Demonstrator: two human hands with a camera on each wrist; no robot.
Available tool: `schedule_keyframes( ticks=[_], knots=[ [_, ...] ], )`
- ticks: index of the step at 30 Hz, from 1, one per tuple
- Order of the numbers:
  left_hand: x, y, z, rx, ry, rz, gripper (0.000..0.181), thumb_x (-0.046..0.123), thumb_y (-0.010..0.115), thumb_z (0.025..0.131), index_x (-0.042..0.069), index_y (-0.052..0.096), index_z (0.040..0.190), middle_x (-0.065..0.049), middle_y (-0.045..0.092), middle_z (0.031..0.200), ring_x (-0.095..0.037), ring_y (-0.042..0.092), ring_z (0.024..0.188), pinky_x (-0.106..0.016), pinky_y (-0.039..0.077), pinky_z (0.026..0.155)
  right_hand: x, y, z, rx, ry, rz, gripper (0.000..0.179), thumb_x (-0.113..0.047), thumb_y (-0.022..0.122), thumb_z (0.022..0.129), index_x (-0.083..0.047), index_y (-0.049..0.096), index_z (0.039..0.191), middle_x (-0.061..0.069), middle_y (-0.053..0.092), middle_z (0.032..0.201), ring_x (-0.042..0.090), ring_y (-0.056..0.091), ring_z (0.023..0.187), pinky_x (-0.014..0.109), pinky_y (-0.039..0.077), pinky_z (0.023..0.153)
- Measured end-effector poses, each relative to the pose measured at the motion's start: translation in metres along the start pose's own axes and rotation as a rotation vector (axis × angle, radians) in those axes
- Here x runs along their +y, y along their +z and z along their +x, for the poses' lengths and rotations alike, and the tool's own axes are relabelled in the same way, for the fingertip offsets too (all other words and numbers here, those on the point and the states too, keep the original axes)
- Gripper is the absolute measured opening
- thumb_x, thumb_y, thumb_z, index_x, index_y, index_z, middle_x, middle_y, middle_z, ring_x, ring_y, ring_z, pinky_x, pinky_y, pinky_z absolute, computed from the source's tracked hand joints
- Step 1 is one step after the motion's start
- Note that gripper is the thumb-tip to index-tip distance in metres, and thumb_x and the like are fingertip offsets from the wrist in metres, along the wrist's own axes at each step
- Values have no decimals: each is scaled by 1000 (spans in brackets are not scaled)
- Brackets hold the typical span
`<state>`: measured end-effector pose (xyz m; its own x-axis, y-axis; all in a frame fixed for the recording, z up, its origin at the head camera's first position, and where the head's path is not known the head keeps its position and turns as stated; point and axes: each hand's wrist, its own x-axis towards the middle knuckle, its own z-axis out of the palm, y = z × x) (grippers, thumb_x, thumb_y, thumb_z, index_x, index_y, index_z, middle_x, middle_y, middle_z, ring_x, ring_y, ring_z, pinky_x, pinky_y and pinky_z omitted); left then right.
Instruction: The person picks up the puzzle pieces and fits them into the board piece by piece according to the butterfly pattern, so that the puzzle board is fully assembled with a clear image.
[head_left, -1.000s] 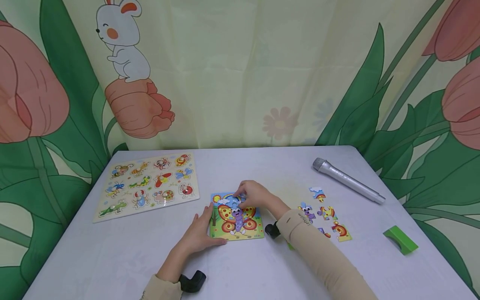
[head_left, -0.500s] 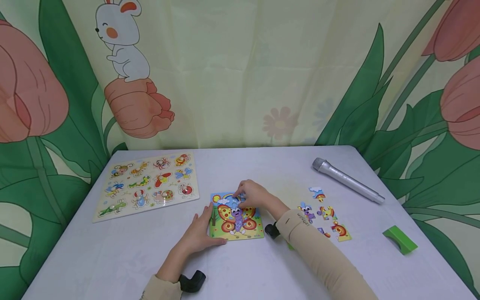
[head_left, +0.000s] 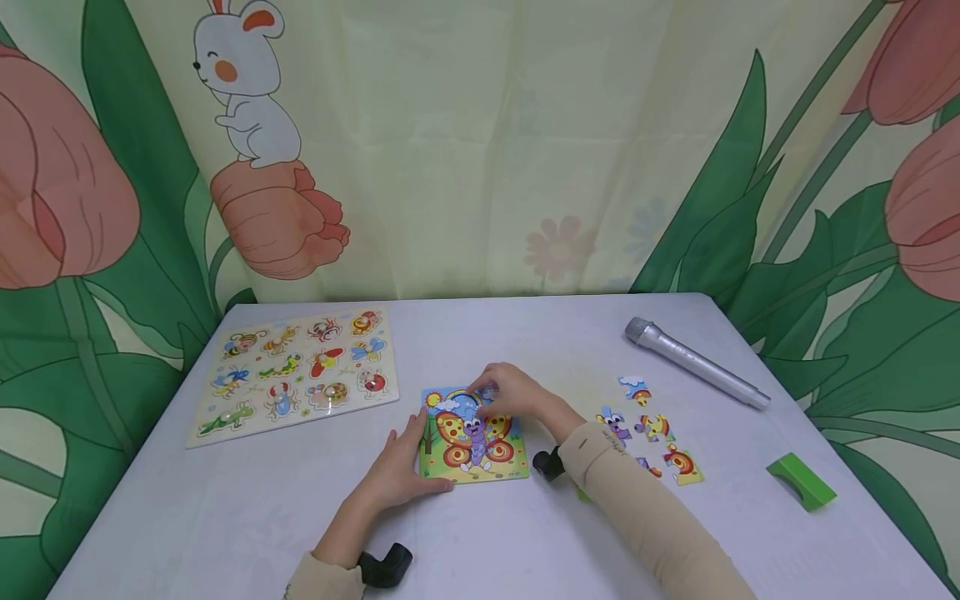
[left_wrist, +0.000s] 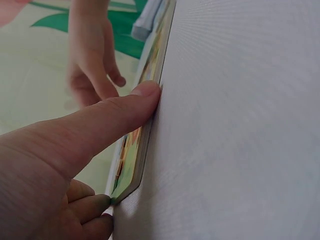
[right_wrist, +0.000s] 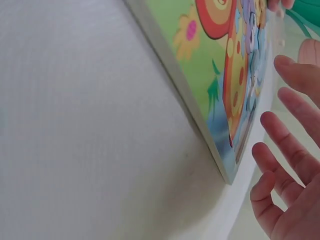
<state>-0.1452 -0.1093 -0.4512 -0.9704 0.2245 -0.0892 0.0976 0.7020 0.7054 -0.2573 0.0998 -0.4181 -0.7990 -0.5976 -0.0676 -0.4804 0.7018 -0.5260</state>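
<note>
A square butterfly puzzle [head_left: 476, 475] lies on the white table, with a purple-bodied butterfly under a rainbow. My left hand [head_left: 393, 471] holds its near left corner, thumb [left_wrist: 115, 117] on the near edge and fingers along the left side; the left wrist view shows the board's thick edge there. Over the upper right part of the puzzle is my right hand [head_left: 517, 392], index finger and thumb at the picture and covering some of it. Seen from the right wrist, the fingers [right_wrist: 287, 137] of that hand are spread and loosely bent, with nothing visible between them.
Several loose puzzle pieces [head_left: 655, 427] lie to the right, partly behind the right sleeve [head_left: 645, 500]. Farther right are a silver microphone [head_left: 697, 362] and a green arched block [head_left: 801, 481]. At the back left lies an insect puzzle board [head_left: 296, 421]. A printed curtain [head_left: 465, 167] hangs behind the table.
</note>
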Motion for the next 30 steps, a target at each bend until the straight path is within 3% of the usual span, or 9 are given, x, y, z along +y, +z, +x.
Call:
schedule_keyframes(
  ticks=[5, 14, 21, 30],
  knots=[
    [-1, 0, 0, 0, -3, 2, 109, 39, 82, 64, 2, 19, 145, -21, 24, 146, -40, 14, 135, -56, 13, 108, 6, -5, -7, 40, -22, 95, 34, -19, 77, 73, -10, 70, 105, 4, 63, 97, 20, 53, 87, 30, 45, 76],
    [1, 0, 0, 4, -5, 8, 109, 38, 82, 64, 2, 19, 145, -20, 24, 147, -37, 15, 136, -52, 10, 110, 16, -18, -25, 92, 7, 131, 36, -20, 74, 76, -9, 67, 111, 4, 63, 106, 22, 52, 92, 32, 46, 75],
    [-1, 1, 1, 10, -10, 7, 110, 37, 82, 64, 2, 18, 145, -21, 23, 147, -38, 15, 135, -52, 11, 109, 35, -32, -51, 164, 67, 163, 37, -20, 73, 78, -10, 65, 113, 2, 62, 110, 21, 50, 93, 32, 45, 74],
    [0, 1, 0, 10, -5, 11, 108, 36, 82, 64, 2, 18, 145, -20, 24, 147, -37, 15, 136, -52, 11, 109, 64, -54, -85, 222, 90, 154, 39, -16, 73, 78, -5, 63, 114, 8, 61, 113, 33, 52, 99, 37, 45, 75]
  ],
)
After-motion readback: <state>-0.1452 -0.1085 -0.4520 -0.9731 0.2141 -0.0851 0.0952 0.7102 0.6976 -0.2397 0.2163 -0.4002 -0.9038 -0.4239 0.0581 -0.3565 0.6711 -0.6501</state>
